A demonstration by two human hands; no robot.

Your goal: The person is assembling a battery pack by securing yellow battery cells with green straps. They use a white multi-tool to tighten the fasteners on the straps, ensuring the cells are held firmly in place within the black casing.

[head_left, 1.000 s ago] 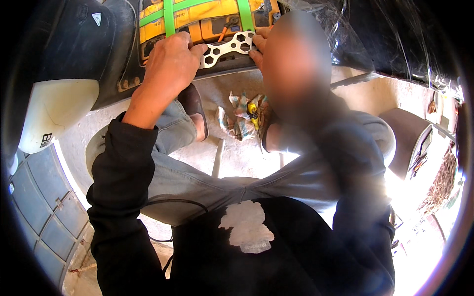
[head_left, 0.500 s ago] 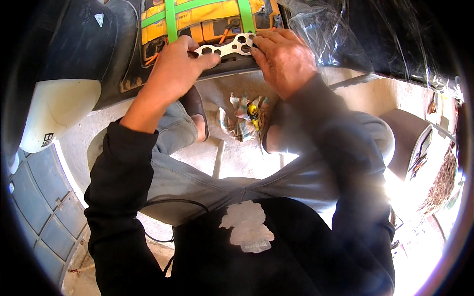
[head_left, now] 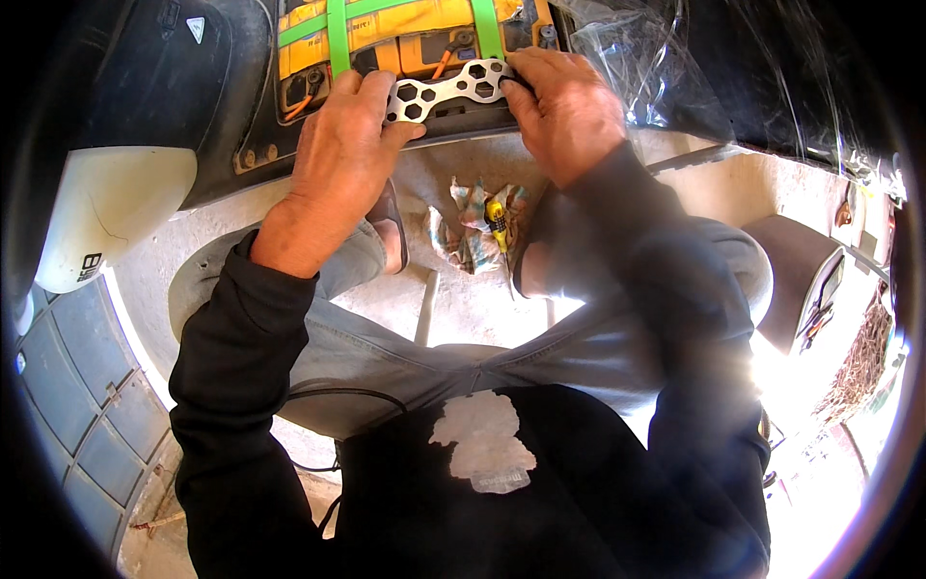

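Head view: wrench (head_left: 443,94), one; flat, silvery, pierced with hexagonal holes; located at the near edge of the black housing (head_left: 461,126). Left hand (head_left: 349,135): grip holding the wrench's left end. Right hand (head_left: 571,106): grip holding its right end. Battery pack (head_left: 415,55), yellow, with green straps (head_left: 338,39); set in the housing, beyond the wrench. Yellow-handled tool (head_left: 497,221), one; on crumpled cloth (head_left: 476,253) upon the floor (head_left: 461,318).

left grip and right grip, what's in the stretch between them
A flat silver tool with hexagonal holes spans it, one end at the left grip, the other at the right grip; the head view shows this.
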